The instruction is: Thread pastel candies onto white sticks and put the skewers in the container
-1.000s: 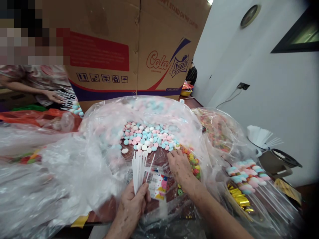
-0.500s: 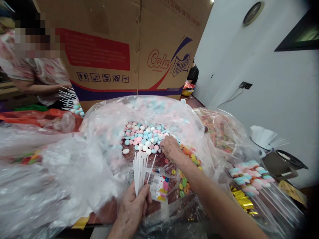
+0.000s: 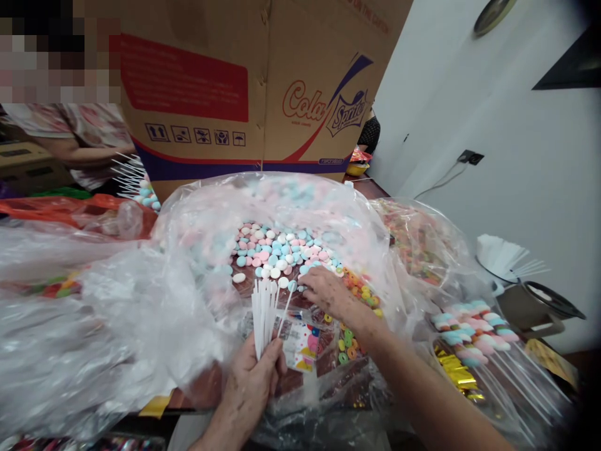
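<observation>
My left hand [image 3: 248,385] is closed round a bunch of thin white sticks [image 3: 264,311] that fan upward. My right hand [image 3: 326,290] rests palm down at the near edge of a heap of pink, blue and white round candies [image 3: 279,250] inside an open clear plastic bag [image 3: 197,250]. Its fingertips are curled on the candies, and what they pinch is hidden. Coloured ring candies [image 3: 354,291] lie just right of that hand. A small printed packet [image 3: 303,341] lies under the plastic between both hands.
A big Cola Sprite cardboard box [image 3: 244,88] stands behind the bag. At the far left another person's hand [image 3: 117,153] holds white sticks. On the right lie finished candy skewers [image 3: 469,326], gold foil [image 3: 457,373], a second bag of candy [image 3: 413,241] and a cup of sticks [image 3: 500,257].
My right hand reached up from the ring candies into the pastel heap, then drew back a little toward me. My left hand kept hold of the sticks.
</observation>
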Motion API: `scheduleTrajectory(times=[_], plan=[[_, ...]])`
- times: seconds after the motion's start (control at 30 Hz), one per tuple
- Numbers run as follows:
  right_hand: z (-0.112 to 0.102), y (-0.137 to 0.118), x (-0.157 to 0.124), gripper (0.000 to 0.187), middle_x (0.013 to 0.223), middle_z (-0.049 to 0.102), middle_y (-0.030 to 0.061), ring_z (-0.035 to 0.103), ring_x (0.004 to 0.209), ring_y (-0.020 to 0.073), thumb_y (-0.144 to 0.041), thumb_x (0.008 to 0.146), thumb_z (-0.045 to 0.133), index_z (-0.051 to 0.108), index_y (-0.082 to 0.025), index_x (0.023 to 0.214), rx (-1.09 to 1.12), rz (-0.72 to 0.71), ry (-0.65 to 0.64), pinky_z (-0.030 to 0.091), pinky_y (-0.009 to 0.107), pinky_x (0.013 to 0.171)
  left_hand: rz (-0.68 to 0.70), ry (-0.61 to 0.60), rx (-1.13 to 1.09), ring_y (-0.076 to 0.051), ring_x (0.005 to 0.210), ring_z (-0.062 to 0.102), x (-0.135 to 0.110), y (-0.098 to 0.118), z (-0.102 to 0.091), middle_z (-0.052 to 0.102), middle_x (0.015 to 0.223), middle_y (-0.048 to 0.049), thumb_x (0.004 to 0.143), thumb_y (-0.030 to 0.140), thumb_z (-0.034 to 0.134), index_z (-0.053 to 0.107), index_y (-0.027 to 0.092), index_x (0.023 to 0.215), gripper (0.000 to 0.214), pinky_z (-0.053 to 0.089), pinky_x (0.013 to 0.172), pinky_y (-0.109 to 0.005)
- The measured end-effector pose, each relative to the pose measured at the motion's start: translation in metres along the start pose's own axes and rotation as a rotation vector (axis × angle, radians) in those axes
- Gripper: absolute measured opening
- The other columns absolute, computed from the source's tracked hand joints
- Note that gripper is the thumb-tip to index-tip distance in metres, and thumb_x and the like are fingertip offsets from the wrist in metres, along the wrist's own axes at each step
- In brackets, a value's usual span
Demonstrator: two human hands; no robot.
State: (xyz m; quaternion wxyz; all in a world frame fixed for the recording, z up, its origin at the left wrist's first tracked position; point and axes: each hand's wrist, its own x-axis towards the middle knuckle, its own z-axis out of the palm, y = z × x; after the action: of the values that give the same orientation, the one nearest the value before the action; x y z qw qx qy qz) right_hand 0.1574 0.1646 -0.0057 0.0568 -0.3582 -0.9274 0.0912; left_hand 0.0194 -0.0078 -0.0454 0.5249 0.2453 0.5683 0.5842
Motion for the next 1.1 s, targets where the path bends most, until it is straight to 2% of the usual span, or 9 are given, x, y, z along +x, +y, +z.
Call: scheduleTrajectory(times=[0.07, 0.13, 0.23, 0.33, 0.43, 0.57, 0.73, 0.9, 1.1], plan=[[0.004, -0.005, -0.001, 0.013, 0.096, 0.066, 0.0092, 0.057, 0.094, 0.0226, -0.012, 0.087, 0.056, 0.067, -0.018, 0.085, 0.026, 0.034, 0.002, 0.042, 0.033, 0.085, -0.001, -0.010, 0.000, -0.006, 0.026, 0.035, -0.001, 0.003, 0.000, 0.058, 0.047, 0.0057, 0.067, 0.060, 0.075, 0.060, 0.019, 0.080, 0.046, 0.022, 0.027, -0.017], [0.005, -0.008, -0.003, 0.012, 0.092, 0.066, 0.0079, 0.057, 0.089, 0.0215, -0.013, 0.086, 0.055, 0.065, -0.018, 0.083, 0.180, 0.117, 0.051, 0.043, 0.033, 0.081, 0.004, -0.004, -0.006, -0.005, 0.025, 0.034, 0.000, 0.001, 0.001, 0.058, 0.046, 0.0062, 0.067, 0.061, 0.074, 0.059, 0.019, 0.081, 0.047, 0.020, 0.027, -0.017], [0.001, -0.010, -0.008, 0.010, 0.077, 0.063, 0.0009, 0.056, 0.070, 0.0165, -0.023, 0.085, 0.057, 0.066, -0.020, 0.087, 0.743, 0.295, 0.163, 0.044, 0.029, 0.066, 0.016, 0.007, -0.018, -0.004, 0.024, 0.031, 0.003, -0.007, 0.001, 0.057, 0.046, 0.0064, 0.068, 0.062, 0.072, 0.059, 0.019, 0.082, 0.047, 0.016, 0.026, -0.017], [-0.010, -0.017, -0.013, 0.019, 0.072, 0.064, -0.0010, 0.056, 0.061, 0.0130, -0.035, 0.076, 0.069, 0.067, -0.020, 0.088, 1.342, 0.389, 0.206, 0.043, 0.025, 0.057, 0.016, 0.017, -0.043, -0.004, 0.024, 0.030, 0.005, -0.015, 0.000, 0.058, 0.046, 0.0063, 0.068, 0.063, 0.072, 0.059, 0.019, 0.082, 0.048, 0.015, 0.027, -0.016], [-0.021, -0.027, -0.017, 0.027, 0.075, 0.068, 0.0017, 0.058, 0.063, 0.0121, -0.036, 0.065, 0.082, 0.068, -0.018, 0.080, 1.577, 0.380, 0.192, 0.047, 0.025, 0.058, 0.012, 0.019, -0.059, -0.004, 0.025, 0.031, 0.004, -0.014, 0.000, 0.058, 0.046, 0.0064, 0.068, 0.062, 0.073, 0.058, 0.019, 0.081, 0.048, 0.017, 0.028, -0.015], [-0.027, -0.036, -0.020, 0.030, 0.074, 0.069, 0.0021, 0.058, 0.060, 0.0110, -0.036, 0.064, 0.085, 0.067, -0.017, 0.079, 1.628, 0.385, 0.187, 0.046, 0.024, 0.056, 0.003, -0.028, -0.031, -0.005, 0.027, 0.036, 0.001, -0.004, -0.002, 0.060, 0.049, 0.0054, 0.071, 0.057, 0.073, 0.059, 0.019, 0.079, 0.041, 0.022, 0.028, -0.016], [-0.023, -0.037, -0.021, 0.027, 0.070, 0.067, 0.0006, 0.053, 0.056, 0.0093, -0.035, 0.065, 0.083, 0.066, -0.017, 0.077, 1.585, 0.380, 0.193, 0.040, 0.023, 0.054, 0.005, -0.032, -0.002, -0.006, 0.028, 0.037, -0.004, 0.006, -0.001, 0.059, 0.049, 0.0057, 0.074, 0.054, 0.071, 0.059, 0.019, 0.078, 0.036, 0.024, 0.029, -0.016], [-0.020, -0.036, -0.021, 0.022, 0.064, 0.062, -0.0014, 0.050, 0.055, 0.0088, -0.036, 0.070, 0.075, 0.065, -0.018, 0.077, 1.456, 0.366, 0.174, 0.035, 0.022, 0.053, -0.014, -0.050, -0.003, -0.006, 0.028, 0.035, -0.001, 0.005, 0.000, 0.057, 0.048, 0.0067, 0.074, 0.053, 0.070, 0.058, 0.020, 0.080, 0.036, 0.021, 0.030, -0.017], [-0.024, -0.041, -0.029, 0.027, 0.057, 0.055, -0.0018, 0.048, 0.048, 0.0118, -0.046, 0.068, 0.075, 0.066, -0.022, 0.078, 1.318, 0.447, 0.178, 0.036, 0.025, 0.045, 0.007, -0.082, -0.026, -0.008, 0.034, 0.034, -0.007, 0.002, 0.003, 0.051, 0.046, 0.0079, 0.081, 0.043, 0.061, 0.061, 0.020, 0.084, 0.023, 0.024, 0.035, -0.019]])
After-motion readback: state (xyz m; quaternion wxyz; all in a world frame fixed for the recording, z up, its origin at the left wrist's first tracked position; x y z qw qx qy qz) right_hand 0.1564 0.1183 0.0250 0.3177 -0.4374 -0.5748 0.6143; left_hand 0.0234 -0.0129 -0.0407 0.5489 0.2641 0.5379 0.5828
